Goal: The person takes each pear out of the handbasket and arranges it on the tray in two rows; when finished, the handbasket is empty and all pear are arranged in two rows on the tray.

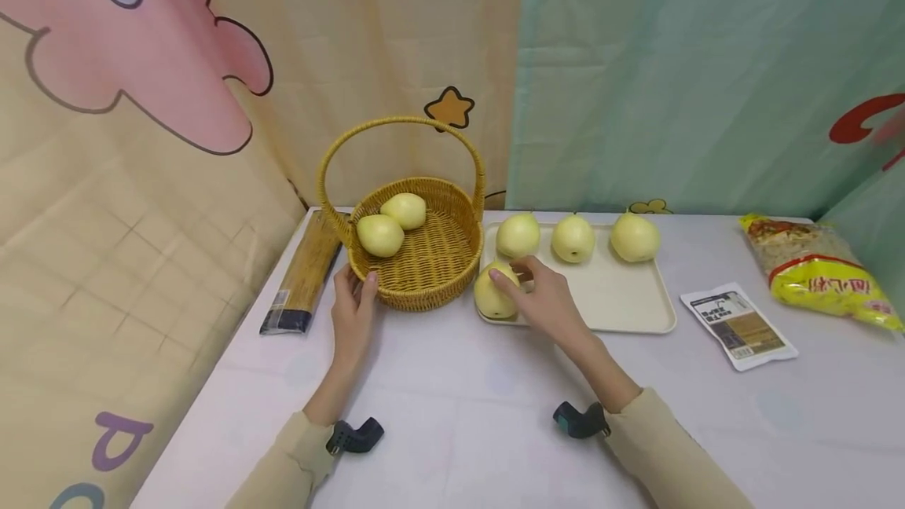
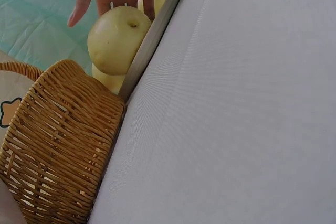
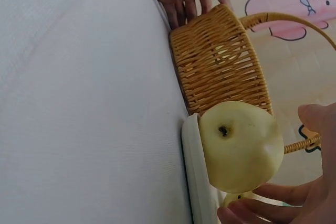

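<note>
Basket (image 1: 424, 301) of wicker, two pears (image 1: 380, 236) inside, stands beside a cream tray (image 1: 618, 297) bearing four more: two apparently placed, four left. The left hand (image 1: 351, 316) grips the basket's rim; the right hand (image 1: 550, 303) is spread around the tray's front pear (image 1: 493, 294), thumb apart from it, fingertip contact unclear. The pears look plump, smooth and pale yellow-green.

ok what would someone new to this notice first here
Probably the tall-handled wicker basket toward the back left of the table, two pale pears inside and the left hand at its rim. Next, the off-white tray to its right, with three pears along its back edge and the right hand at a fourth pear near the front left corner.
</note>
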A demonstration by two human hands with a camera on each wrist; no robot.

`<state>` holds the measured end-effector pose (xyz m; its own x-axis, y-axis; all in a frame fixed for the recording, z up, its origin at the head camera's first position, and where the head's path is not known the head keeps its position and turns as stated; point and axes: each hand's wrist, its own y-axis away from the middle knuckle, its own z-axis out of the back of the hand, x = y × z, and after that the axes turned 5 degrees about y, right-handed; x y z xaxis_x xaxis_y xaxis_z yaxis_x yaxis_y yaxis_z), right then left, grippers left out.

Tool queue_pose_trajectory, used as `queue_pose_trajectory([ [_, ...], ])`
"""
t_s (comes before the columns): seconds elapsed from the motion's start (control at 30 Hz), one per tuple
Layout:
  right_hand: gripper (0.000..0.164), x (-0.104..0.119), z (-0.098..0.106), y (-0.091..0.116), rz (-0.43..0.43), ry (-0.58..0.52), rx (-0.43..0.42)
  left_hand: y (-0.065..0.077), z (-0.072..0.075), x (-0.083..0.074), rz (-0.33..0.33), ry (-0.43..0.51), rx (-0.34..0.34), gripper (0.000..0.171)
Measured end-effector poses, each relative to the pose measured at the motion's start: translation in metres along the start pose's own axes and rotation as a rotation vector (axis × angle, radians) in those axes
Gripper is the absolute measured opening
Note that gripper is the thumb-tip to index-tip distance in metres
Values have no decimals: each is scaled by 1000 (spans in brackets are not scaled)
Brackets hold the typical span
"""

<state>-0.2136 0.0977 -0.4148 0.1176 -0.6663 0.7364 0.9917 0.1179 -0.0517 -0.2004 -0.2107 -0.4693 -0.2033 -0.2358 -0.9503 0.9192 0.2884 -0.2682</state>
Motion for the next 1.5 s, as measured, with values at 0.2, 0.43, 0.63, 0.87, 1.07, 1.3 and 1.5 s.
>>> queue_pose_trajectory([
  [0.2,65,-1,11,-1,61,-89,-45,-2,-2,1,-4,2,16,57],
  [0.43,62,0,11,-2,71,-137,-59,-2,-4,2,10,5,25,57],
  [0.63,60,6,9,-6,90,-161,-84,-2,-2,3,22,-1,34,62],
  [0.87,56,21,9,-14,136,-179,-101,-3,-2,5,12,-6,18,62],
  [1.07,57,38,-2,-27,165,-218,-108,-1,-6,6,19,13,23,61],
  [1.3,57,63,-18,-46,225,-225,-107,2,-6,4,20,15,14,60],
  [1.5,58,83,-38,-63,255,-235,-92,-1,0,3,3,9,-1,58],
])
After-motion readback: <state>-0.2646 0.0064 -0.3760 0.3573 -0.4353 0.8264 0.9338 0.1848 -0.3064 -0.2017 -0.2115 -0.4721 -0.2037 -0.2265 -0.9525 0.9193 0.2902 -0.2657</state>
